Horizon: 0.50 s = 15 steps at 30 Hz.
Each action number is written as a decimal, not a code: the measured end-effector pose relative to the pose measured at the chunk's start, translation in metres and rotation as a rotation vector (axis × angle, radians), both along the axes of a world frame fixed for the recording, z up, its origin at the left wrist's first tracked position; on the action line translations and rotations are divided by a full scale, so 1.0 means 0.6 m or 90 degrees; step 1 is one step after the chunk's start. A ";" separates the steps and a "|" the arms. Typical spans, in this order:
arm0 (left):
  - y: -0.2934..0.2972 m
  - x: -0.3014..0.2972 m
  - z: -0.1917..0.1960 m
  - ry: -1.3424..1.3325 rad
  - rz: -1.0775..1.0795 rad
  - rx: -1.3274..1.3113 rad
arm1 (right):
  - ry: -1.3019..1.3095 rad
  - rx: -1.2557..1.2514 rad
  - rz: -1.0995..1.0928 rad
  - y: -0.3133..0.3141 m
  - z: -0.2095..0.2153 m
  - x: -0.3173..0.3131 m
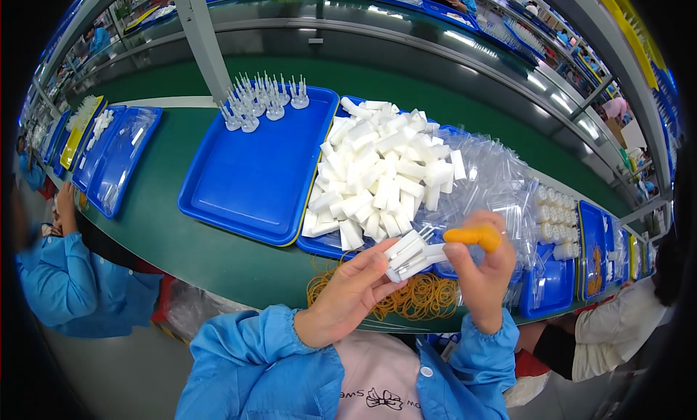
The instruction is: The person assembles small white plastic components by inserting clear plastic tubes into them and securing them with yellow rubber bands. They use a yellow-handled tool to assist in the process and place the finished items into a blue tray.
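Observation:
My left hand (348, 293) holds a small bundle of white plastic pieces (410, 254) just above the table's near edge. My right hand (483, 271) touches the right end of that bundle and grips an orange plastic piece (473, 236) between thumb and fingers. Under both hands lies a loose heap of tan rubber bands (421, 298). Just beyond the hands, a blue tray (319, 244) carries a big pile of white plastic pieces (377, 173).
A mostly bare blue tray (254, 173) holds clear pronged parts (261, 100) at its far end. Clear plastic bags (494, 180) pile up to the right, next to white caps (555, 220) and more blue trays (116, 155). Other people sit at left (65, 275) and right (617, 325).

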<state>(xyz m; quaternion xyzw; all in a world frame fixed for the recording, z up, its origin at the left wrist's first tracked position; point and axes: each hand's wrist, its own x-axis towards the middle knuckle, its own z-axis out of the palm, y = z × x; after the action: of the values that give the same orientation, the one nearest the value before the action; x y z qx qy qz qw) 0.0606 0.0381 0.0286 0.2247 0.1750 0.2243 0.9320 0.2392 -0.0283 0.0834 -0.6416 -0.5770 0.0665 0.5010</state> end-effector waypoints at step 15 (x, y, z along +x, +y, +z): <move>0.006 0.002 -0.006 -0.078 -0.031 -0.095 | -0.069 0.080 -0.010 -0.011 -0.004 -0.003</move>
<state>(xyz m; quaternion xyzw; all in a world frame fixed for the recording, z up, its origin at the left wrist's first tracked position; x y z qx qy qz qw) 0.0621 0.0415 0.0249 0.1445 0.1281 0.2009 0.9604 0.2373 -0.0349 0.0813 -0.6159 -0.6014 -0.0090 0.5088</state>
